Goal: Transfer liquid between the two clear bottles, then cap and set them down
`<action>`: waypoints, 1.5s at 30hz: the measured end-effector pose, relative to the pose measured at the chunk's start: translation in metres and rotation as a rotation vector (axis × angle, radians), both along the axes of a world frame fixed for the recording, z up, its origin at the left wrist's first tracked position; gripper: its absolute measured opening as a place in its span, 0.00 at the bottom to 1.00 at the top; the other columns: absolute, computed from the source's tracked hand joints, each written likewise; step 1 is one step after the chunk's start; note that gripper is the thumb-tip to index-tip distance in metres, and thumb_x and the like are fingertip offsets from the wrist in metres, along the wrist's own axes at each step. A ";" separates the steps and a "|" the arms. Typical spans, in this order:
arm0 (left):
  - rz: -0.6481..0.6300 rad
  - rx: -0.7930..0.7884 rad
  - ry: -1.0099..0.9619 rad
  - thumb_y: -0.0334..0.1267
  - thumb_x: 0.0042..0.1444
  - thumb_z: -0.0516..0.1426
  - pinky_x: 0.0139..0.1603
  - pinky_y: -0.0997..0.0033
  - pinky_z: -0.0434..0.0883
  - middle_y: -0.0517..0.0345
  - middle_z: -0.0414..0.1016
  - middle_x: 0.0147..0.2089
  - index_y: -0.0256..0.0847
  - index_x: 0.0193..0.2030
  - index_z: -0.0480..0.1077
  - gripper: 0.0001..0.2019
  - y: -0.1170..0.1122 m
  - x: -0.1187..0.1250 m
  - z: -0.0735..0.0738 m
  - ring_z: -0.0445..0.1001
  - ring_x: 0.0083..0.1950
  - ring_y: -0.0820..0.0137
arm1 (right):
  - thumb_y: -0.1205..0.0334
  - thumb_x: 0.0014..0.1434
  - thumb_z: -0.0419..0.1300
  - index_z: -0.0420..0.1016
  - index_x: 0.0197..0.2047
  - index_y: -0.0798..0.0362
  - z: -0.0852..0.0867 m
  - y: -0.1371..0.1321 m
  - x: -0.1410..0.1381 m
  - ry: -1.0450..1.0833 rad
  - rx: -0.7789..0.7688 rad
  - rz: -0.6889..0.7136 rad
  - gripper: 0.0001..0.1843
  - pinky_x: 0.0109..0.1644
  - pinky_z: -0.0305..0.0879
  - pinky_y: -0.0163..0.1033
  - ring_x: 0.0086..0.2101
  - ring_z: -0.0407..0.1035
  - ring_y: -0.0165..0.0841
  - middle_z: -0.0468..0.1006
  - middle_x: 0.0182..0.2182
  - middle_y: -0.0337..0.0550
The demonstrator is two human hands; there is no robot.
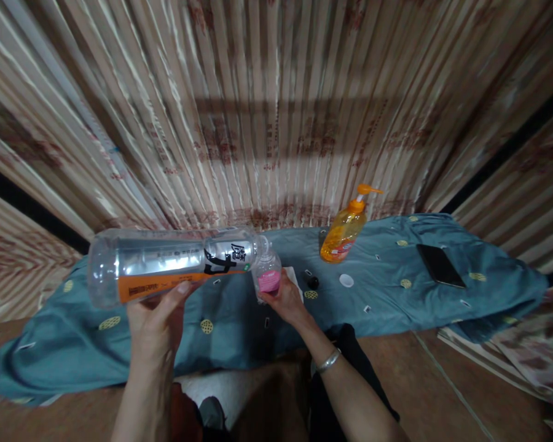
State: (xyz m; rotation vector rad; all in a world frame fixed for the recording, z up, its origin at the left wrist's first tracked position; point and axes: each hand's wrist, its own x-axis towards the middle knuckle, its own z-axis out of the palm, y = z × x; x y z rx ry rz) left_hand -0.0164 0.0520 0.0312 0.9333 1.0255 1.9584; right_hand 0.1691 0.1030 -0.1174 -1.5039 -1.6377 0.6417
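My left hand (159, 313) is closed around a large clear plastic bottle (166, 264) with a silver and orange label. The bottle lies nearly level in the air, its neck pointing right. Its mouth is at the top of a small clear bottle (268, 276) with a pink label; whether the two rims touch I cannot tell. My right hand (284, 299) grips this small bottle, which stands roughly upright over a white sheet or pad (295, 279). Any liquid passing between the bottles is too faint to make out.
On the blue cloth-covered table (239, 337) stand an orange pump bottle (343, 233), a small black round object (312, 282) and a white disc (346, 280). A dark phone (441, 265) lies at the right. A patterned curtain (276, 123) hangs behind.
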 end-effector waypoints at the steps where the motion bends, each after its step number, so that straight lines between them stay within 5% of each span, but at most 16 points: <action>1: 0.002 0.002 0.001 0.32 0.31 0.70 0.41 0.56 0.78 0.64 0.78 0.27 0.44 0.38 0.75 0.22 0.000 0.000 0.000 0.79 0.36 0.61 | 0.58 0.46 0.69 0.63 0.56 0.58 0.000 0.000 0.000 -0.003 -0.001 0.000 0.36 0.50 0.70 0.49 0.48 0.72 0.47 0.77 0.45 0.54; 15: 0.014 0.043 0.032 0.29 0.33 0.67 0.33 0.65 0.79 0.65 0.78 0.26 0.47 0.40 0.75 0.23 0.003 -0.002 -0.001 0.77 0.30 0.68 | 0.60 0.46 0.69 0.61 0.56 0.58 0.006 0.000 0.000 0.000 0.009 0.041 0.36 0.50 0.69 0.48 0.47 0.73 0.45 0.77 0.45 0.53; 29: 0.013 0.043 0.027 0.27 0.31 0.66 0.34 0.62 0.79 0.66 0.78 0.27 0.49 0.44 0.75 0.28 0.003 -0.003 0.001 0.77 0.30 0.67 | 0.59 0.46 0.69 0.61 0.56 0.57 0.003 0.000 0.001 -0.011 0.013 0.038 0.36 0.52 0.68 0.48 0.49 0.71 0.46 0.76 0.46 0.54; 45: 0.001 0.033 0.034 0.31 0.32 0.68 0.35 0.64 0.79 0.63 0.79 0.28 0.44 0.36 0.76 0.19 0.004 -0.002 0.001 0.77 0.32 0.68 | 0.56 0.46 0.68 0.61 0.56 0.58 0.000 0.001 0.000 -0.027 -0.002 0.022 0.37 0.52 0.68 0.48 0.49 0.71 0.47 0.76 0.47 0.56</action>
